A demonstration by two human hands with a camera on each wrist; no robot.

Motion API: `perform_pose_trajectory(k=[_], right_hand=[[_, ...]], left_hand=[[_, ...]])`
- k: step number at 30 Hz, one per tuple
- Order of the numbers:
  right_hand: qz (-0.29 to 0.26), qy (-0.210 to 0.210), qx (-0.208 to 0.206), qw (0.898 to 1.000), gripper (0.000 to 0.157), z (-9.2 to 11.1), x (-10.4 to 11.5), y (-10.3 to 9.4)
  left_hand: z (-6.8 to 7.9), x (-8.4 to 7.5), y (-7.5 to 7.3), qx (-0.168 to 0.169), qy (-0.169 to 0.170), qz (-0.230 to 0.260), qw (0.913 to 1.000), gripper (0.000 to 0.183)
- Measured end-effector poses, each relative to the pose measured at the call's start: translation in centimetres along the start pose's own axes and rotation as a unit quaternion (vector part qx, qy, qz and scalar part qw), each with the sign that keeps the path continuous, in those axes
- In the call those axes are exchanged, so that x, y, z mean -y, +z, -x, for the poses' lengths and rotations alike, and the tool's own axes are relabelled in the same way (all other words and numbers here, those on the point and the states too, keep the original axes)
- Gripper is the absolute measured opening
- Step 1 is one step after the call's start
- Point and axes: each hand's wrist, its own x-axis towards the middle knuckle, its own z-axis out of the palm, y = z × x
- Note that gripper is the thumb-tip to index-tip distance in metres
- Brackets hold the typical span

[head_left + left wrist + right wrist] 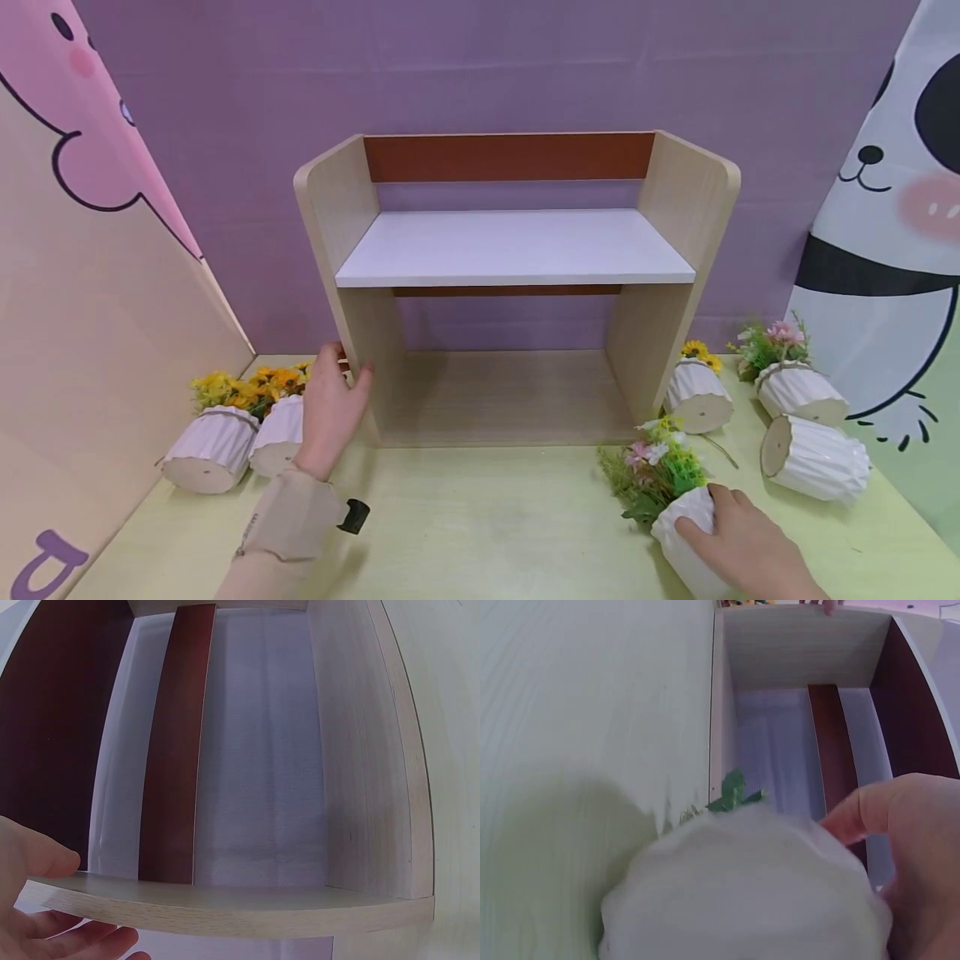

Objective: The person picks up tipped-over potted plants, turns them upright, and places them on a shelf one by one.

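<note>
A two-tier desktop bookshelf with pale wood sides and a white middle board stands on the table. My left hand holds the front edge of its left side panel, thumb on the inner side and fingers outside. My right hand grips a white ribbed flower pot, tilted with its pink, white and green flowers toward the shelf's front right corner. In the right wrist view the pot fills the lower middle and hides most of its flowers.
Two white pots of yellow and orange flowers lie left of the shelf. On the right lie a yellow-flowered pot, a pink-flowered pot and another white pot, its flowers hidden. A purple cloth hangs behind.
</note>
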Motion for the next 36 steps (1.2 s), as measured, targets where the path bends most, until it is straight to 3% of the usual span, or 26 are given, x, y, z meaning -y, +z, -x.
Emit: perform_pose_trajectory(k=[9,15,19,26,31,36], right_hand=[[0.050,0.006,-0.082,0.995,0.065,1.0,1.3,-0.2],[0.056,0.000,-0.076,0.995,0.056,1.1,1.7,0.0],[0.068,-0.006,-0.082,0.994,0.065,1.1,1.7,0.5],[0.086,-0.022,-0.136,0.987,0.105,0.9,1.1,1.6],[0.074,-0.023,-0.162,0.984,0.102,0.6,0.7,1.7],[0.068,-0.037,-0.201,0.977,0.092,0.7,0.4,1.9]], left_hand=[[-0.1,0.0,0.0,-0.010,0.002,-0.007,0.9999,0.038],[-0.3,0.3,0.2,-0.014,0.007,-0.007,0.9998,0.037],[-0.3,0.4,0.2,-0.016,0.012,-0.007,0.9998,0.037],[-0.3,0.4,0.3,-0.022,0.012,-0.001,0.9997,0.037],[-0.6,0.5,0.5,-0.011,0.005,0.010,0.9999,0.036],[-0.7,0.9,0.9,-0.023,0.027,-0.011,0.9993,0.024]])
